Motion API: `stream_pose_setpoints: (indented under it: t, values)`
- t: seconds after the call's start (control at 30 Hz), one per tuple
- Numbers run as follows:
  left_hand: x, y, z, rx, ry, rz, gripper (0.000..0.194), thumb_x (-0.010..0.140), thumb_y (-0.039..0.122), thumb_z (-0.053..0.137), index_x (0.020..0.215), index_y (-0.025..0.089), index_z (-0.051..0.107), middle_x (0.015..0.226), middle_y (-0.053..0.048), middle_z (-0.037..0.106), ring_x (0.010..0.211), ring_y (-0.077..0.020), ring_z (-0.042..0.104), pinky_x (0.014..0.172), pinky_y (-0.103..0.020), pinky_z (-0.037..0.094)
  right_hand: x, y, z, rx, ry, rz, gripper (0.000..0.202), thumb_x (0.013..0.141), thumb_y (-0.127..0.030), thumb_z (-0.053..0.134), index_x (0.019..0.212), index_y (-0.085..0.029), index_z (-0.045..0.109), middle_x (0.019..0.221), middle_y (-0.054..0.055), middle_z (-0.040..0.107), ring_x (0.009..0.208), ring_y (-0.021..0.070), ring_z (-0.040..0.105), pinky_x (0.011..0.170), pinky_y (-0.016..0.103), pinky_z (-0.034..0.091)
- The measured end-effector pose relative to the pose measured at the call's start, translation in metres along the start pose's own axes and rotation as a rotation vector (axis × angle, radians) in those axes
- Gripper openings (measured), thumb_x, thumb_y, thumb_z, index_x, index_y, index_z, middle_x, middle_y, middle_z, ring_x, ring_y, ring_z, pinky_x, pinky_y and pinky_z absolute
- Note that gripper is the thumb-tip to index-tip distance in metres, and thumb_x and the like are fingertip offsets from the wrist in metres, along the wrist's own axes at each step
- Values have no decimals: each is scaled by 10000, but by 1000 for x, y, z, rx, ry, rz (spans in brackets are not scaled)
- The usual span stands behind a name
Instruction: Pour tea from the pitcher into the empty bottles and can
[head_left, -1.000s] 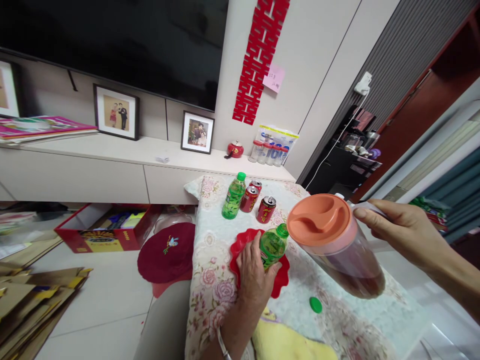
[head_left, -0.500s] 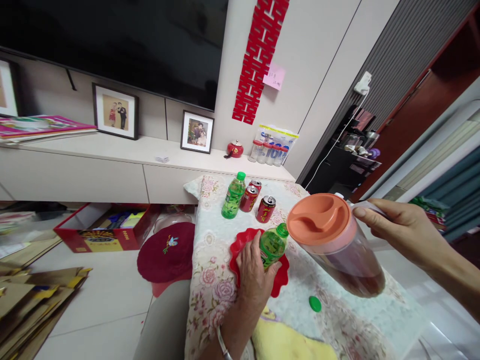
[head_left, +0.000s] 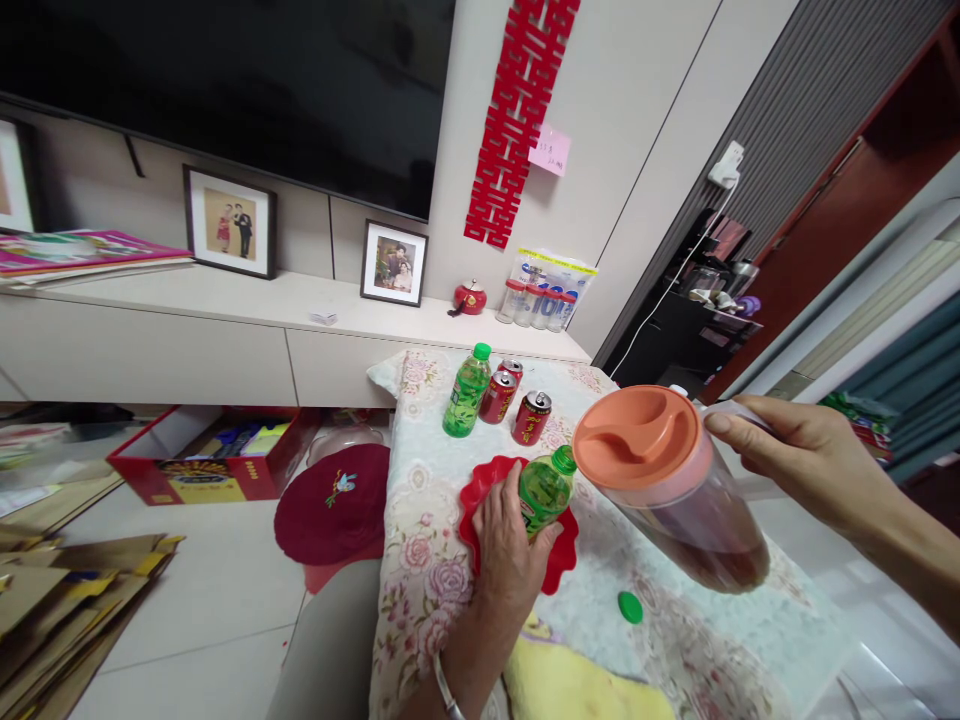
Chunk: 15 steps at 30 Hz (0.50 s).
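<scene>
My left hand (head_left: 510, 540) is wrapped round a green plastic drink bottle (head_left: 545, 492), which stands in a red scalloped plate (head_left: 559, 575). In my right hand (head_left: 802, 450) is the handle of a clear pitcher (head_left: 701, 530) with an orange lid and brown liquid inside. The pitcher is tilted to the left, its lid close beside the bottle's neck. I cannot make out any stream between them. On the cloth in front of the pitcher lies a green bottle cap (head_left: 630, 607).
Another green bottle (head_left: 467, 392), capped, stands at the back of the flowered tablecloth (head_left: 427, 500) with red drink cans (head_left: 532, 418). A yellow cloth (head_left: 585, 685) lies at the near edge. Left of the table are a dark red stool (head_left: 334, 505) and a red box (head_left: 217, 465).
</scene>
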<state>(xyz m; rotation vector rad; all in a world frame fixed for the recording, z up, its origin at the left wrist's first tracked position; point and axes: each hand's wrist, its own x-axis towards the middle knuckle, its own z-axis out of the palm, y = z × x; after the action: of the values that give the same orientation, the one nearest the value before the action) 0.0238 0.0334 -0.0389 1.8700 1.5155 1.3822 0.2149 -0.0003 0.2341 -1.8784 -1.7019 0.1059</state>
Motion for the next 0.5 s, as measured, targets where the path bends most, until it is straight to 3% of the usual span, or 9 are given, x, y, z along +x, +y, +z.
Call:
stream_pose_setpoints:
  t: [0.5]
  values:
    - [2,2,-1,-28,-26,-18,781,821,192,788,1506,168,412,1485,-179,606,1385,-372,554,1131,-563,445,-2,0,-1,-9,4,-20,635,736,-828,645,630,-202,651,627,-3,482,621,181,453,548,294,384]
